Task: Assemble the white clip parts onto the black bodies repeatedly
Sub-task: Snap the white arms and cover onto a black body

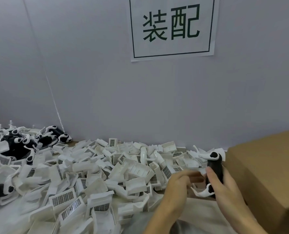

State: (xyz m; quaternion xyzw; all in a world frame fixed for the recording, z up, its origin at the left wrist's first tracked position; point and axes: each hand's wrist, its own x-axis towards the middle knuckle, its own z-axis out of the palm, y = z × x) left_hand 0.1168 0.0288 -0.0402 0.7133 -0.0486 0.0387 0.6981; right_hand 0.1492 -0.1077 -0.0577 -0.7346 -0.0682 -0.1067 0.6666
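1. Nearest the camera, both forearms came up from the worktop's near edge toward its right side, over pale cloth.
2. The right hand (224, 186) gripped a black body (215, 171), fingers and thumb curled round its middle, holding it upright just beside the cardboard box (267, 174) at the worktop's right edge.
3. That body already carried a white clip (209, 156) at its top end and another white clip (203, 192) at its lower end, so this piece looked finished or very nearly so.
4. The left hand (179, 183) was blurred; its fingers reached out fairly straight toward the body and seemed to hold nothing, though the blur left that uncertain.
5. A heap of loose white parts (93, 174) covered the middle of the worktop from near edge to back wall.
6. A pile of finished pieces (22, 142), black with white clips, lay at the far left corner.
7. Judged from this, the step in hand was a last check or press on the lower clip. The next move would call for setting the piece aside and taking a fresh body and clips.
8. A sign (171, 26) with two large characters hung on the wall behind.
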